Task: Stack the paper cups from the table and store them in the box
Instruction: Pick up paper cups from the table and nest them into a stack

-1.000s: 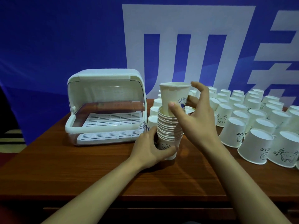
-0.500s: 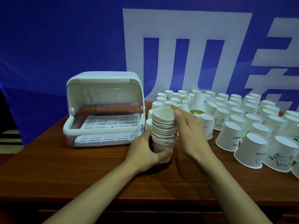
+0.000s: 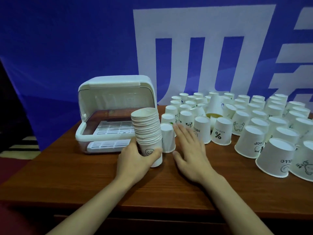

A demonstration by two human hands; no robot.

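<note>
Stack of nested cups (image 3: 147, 131): upright on the worktop (image 3: 84, 175) just before the open box (image 3: 115, 114), left hand (image 3: 135, 158) clamped on its base; right hand (image 3: 189, 150) spread, empty, beside a single upturned cup (image 3: 167, 138). Risk: tall, slightly leaning stack may topple or knock neighbouring loose cups (image 3: 254, 126). Surface: brown wood-grain, crowded right; blue banner (image 3: 67, 39) behind.

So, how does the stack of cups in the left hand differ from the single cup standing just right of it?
The stack of cups has many cups nested mouth-up; the single cup stands alone, mouth-down. The left hand grips the stack at its base; no hand holds the single cup, though the open right hand is near. The stack is taller. Both are white paper, on the table.
</note>
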